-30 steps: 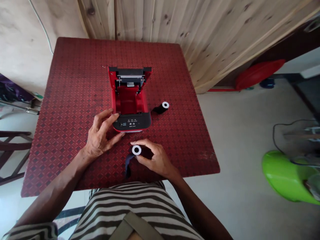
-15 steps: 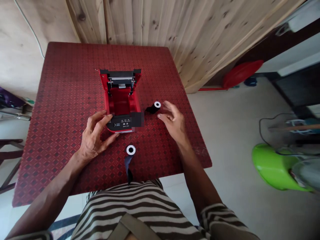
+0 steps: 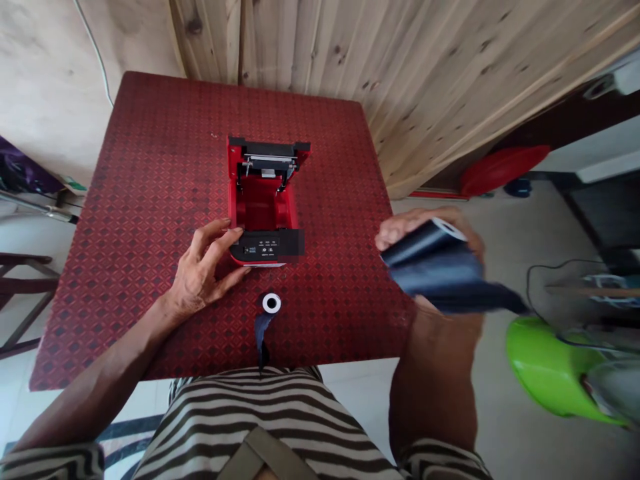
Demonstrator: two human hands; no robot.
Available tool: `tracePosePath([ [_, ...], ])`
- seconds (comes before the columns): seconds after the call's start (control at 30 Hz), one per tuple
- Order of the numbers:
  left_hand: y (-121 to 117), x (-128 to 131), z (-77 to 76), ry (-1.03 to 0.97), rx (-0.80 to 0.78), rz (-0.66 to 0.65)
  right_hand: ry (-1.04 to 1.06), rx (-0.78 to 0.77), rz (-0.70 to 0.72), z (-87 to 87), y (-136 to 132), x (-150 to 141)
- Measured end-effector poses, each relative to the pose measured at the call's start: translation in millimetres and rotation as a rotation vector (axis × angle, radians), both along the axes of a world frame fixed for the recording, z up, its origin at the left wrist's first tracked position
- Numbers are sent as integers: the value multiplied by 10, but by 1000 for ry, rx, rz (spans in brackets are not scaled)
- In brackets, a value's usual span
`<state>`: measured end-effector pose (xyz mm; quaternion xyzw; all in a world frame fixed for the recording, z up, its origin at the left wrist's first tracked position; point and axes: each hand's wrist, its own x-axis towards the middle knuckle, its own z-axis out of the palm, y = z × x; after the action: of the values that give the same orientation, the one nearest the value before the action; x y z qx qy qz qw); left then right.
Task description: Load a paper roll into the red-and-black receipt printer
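Observation:
A small red and black label printer (image 3: 257,247) stands on the table with its lid (image 3: 270,150) raised and the red bay inside bare. My left hand (image 3: 197,270) grips its front left corner, fingertips on the top edge and thumb along the front. Off to the right, past the table's side edge, my right hand (image 3: 404,227) holds a dark ribbon roll (image 3: 425,257) with a white core; a loose length trails to the right, blurred by motion. Nearer my body, another ribbon roll (image 3: 271,303) stands on end, its free tail hanging towards the table's front edge.
The table (image 3: 165,153) has a red patterned cover and stands against a wooden plank wall (image 3: 310,47). On the floor to the right is a bright green tub (image 3: 535,367) with cables near it. Part of a dark wooden chair (image 3: 23,287) shows at left.
My right hand has taken up the ribbon roll from beside the printer and carried it right, over the table's edge. The left hand stays on the printer. The view has shifted a little.

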<state>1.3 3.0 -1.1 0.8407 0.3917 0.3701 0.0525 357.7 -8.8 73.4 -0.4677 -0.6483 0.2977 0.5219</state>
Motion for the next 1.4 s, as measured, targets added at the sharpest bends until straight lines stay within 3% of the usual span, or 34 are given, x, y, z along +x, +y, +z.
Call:
tracePosePath([
  [0.07, -4, 3, 0, -5, -3, 2, 62, 13, 81, 305, -27, -176],
  [0.17, -7, 2, 7, -9, 3, 1, -320, -13, 268, 502, 123, -575],
  [0.27, -9, -4, 8, -8, -8, -12, -704, 82, 305, 428, 393, -966],
  [0.37, -14, -7, -15, -11, -22, -19, -942, 92, 321, 258, 623, -1223],
  [0.5, -23, 3, -59, -25, -30, 2, -1104, 75, 309, 82, 805, -1349],
  [0.67, -30, 5, -62, -18, -45, -14, -1207, -6, 323, -3, 943, -1389],
  [0.9, -40, -8, -60, -24, -75, -11, -1192, -83, 341, -54, 1079, -1440],
  [1.0, -43, -3, -56, -22, -64, -8, -1174, -119, 367, 4, 1058, -1410],
  [1.2, -35, -4, -24, -39, -61, -15, -782, -32, 501, 254, 746, -1121],
  [1.3, -21, -41, 28, -104, -102, -40, -676, 2, 519, 211, 576, -1029],
  [1.4, 37, -83, 189, -169, -145, -15, -637, 74, 436, 69, 478, -1045],
])
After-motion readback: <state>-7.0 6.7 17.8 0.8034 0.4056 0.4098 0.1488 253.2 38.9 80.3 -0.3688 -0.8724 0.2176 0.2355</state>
